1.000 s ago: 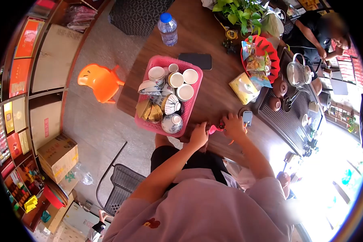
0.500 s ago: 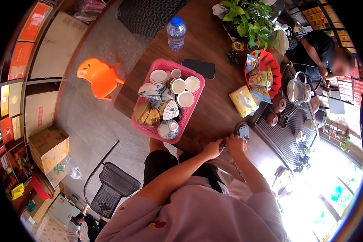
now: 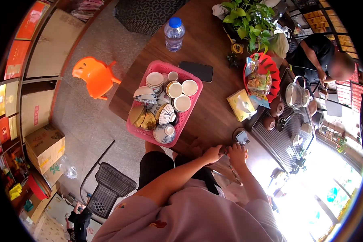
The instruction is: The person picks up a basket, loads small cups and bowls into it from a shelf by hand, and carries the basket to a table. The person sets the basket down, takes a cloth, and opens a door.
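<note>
My left hand (image 3: 213, 154) is closed at the near edge of the wooden table, its fingers curled round something small and dark that I cannot make out. Right beside it, my right hand (image 3: 236, 154) has its fingers bent inward, and what they hold is hidden. A small grey object on a round base (image 3: 241, 136) stands just beyond the right fingertips. To the left of both hands, a pink plastic basket (image 3: 185, 121) holds several stacked cups and bowls, white, patterned and gold.
A black phone (image 3: 198, 71), a blue-capped bottle (image 3: 174, 35), a yellow tissue pack (image 3: 240, 105) and a red snack bowl (image 3: 273, 76) lie on the table. The tea tray (image 3: 272, 147) with a glass kettle (image 3: 296, 96) stands right. Another person (image 3: 316, 52) works beyond it.
The view has shifted slightly, so the basket and chair sit a little further left. Both my hands stay close together at the table edge, with little visible change in their grip.
</note>
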